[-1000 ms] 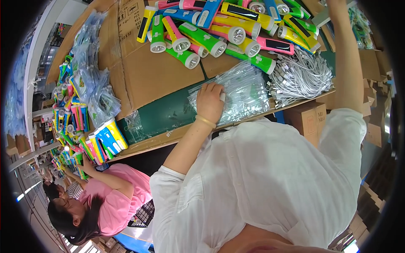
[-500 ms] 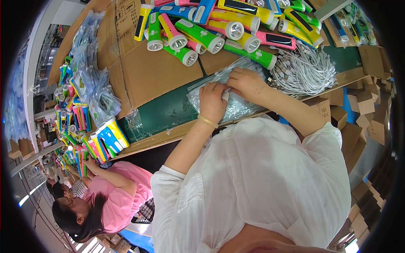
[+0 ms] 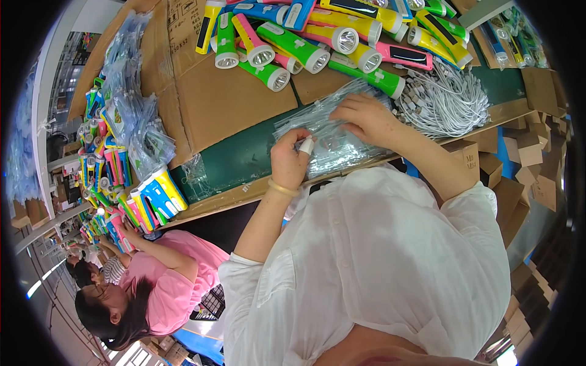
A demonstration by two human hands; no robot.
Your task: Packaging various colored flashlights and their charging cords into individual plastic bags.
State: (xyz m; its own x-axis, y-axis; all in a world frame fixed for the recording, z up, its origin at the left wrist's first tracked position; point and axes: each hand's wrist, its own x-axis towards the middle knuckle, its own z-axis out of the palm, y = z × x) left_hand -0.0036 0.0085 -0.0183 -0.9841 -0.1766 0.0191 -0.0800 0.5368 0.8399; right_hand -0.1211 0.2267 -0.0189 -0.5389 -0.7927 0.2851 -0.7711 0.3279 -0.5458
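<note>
A stack of clear plastic bags (image 3: 342,149) lies on the table edge in front of me. My left hand (image 3: 289,160) is at the stack's left side, fingers curled in and thumb raised near the forefinger. A white cover (image 3: 307,145) sits on that thumb. Whatever the curled fingers hold is hidden. My right hand (image 3: 368,120) rests over the far right part of the bags, its fingers stretched out and slightly bent. Just beyond it lies a green flashlight (image 3: 372,78). To its right is a bundle of white charging cables (image 3: 448,107).
A heap of colourful flashlights (image 3: 311,36) covers the cardboard sheet (image 3: 235,107) at the far side. More bags (image 3: 131,116) and flashlights are piled left. A co-worker in a pink shirt (image 3: 180,268) sits at lower left. Cardboard boxes (image 3: 519,201) stand right.
My hands were close together over the bags and have moved apart. The left hand went left and slightly nearer to me; the right hand's fingers straightened.
</note>
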